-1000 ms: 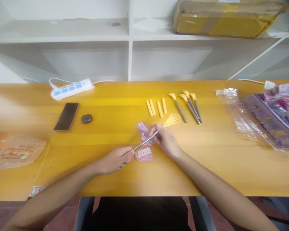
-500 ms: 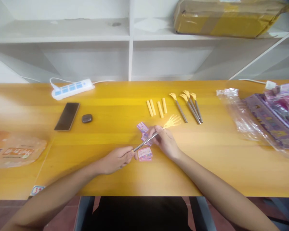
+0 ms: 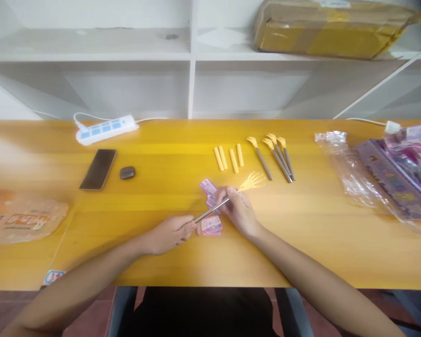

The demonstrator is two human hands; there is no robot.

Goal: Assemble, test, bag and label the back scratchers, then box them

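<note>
A back scratcher with a thin metal rod and a yellow hand-shaped head slants across the middle of the table. My left hand is closed around its lower end, hiding most of that end. Up by the head, the fingers of my right hand pinch the rod. Small purple printed cards and pink ones lie beneath and beside the rod. Beyond my hands are several yellow sticks, perhaps handle sleeves. To their right lie several more back scratchers, heads pointing away.
At left are a white power strip, a phone, a small dark case and an orange plastic bag. Clear plastic wrapping and a purple package lie at right. A taped carton sits on the shelf behind.
The yellow head and my right hand have dipped slightly towards me, and the rod lies at a slightly flatter slant. Both hands keep their hold.
</note>
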